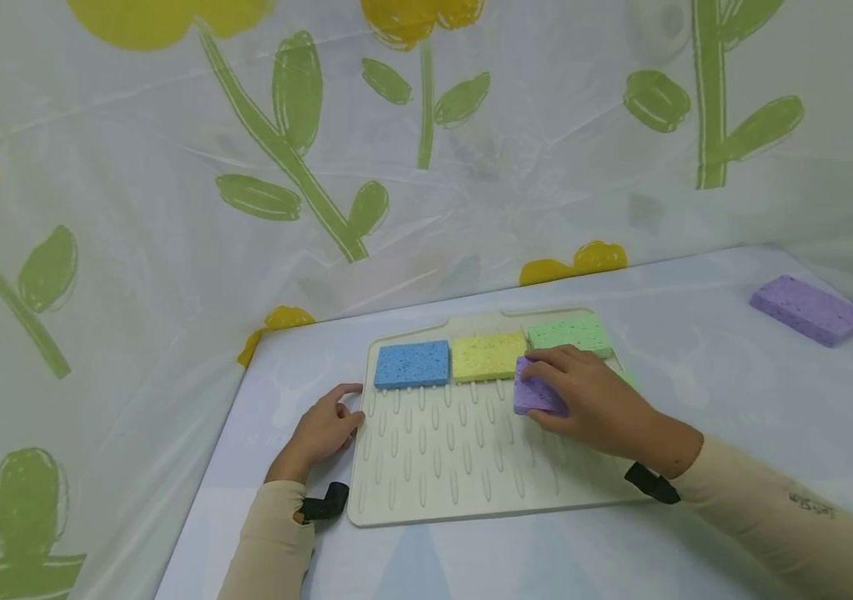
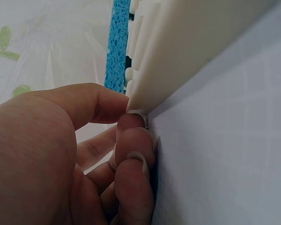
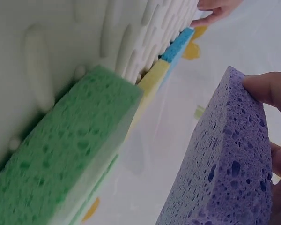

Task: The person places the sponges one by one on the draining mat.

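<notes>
A cream ridged drying mat lies on the table with a blue sponge, a yellow sponge and a green sponge in a row along its far side. My right hand grips a purple sponge between thumb and fingers, above the mat's right half. In the right wrist view that purple sponge is apart from the green sponge. At the mat's left edge is my left hand. The left wrist view shows its thumb and curled fingers pinching the mat's edge.
Another purple sponge lies on the table at the far right. A small green patch shows beyond the right hand, mostly hidden. Behind the table hangs a white sheet with printed flowers and leaves.
</notes>
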{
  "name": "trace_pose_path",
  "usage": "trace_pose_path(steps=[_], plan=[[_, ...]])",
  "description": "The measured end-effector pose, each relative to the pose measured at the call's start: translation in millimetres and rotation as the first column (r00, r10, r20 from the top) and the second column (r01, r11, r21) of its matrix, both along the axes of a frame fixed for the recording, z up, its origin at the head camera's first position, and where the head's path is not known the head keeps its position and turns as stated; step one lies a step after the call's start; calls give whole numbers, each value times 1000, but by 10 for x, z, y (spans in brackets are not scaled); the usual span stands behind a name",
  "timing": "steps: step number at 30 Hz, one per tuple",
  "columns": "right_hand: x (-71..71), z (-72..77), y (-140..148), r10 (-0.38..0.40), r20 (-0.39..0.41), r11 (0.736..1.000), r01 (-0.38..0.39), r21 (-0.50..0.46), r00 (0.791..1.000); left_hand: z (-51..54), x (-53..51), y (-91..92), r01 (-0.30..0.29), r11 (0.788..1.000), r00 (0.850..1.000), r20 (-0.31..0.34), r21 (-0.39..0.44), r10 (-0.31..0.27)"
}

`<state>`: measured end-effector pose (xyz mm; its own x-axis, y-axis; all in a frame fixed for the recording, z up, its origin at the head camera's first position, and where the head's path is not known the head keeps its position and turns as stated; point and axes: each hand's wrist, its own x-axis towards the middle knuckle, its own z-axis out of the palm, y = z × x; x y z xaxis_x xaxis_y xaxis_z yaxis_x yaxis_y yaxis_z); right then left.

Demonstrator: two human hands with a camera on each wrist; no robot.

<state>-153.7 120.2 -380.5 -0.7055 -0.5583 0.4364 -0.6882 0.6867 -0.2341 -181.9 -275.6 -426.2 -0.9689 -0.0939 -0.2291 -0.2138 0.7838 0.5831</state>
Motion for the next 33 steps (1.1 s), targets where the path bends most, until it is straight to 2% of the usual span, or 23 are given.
trace_pose_path(steps=[20, 27, 33], plan=[[25, -35, -324, 68, 58, 998, -67, -21, 996, 11, 17, 7, -1, 1000, 1000, 5, 11, 1], [24, -62, -439, 76, 71, 997, -75, -11, 995, -11, 9, -1, -6, 1000, 1000, 8, 2, 6], [32, -100, -510, 92, 95, 996, -93, 6, 991, 10, 2, 6, -5, 1000, 1000, 14, 7, 5]])
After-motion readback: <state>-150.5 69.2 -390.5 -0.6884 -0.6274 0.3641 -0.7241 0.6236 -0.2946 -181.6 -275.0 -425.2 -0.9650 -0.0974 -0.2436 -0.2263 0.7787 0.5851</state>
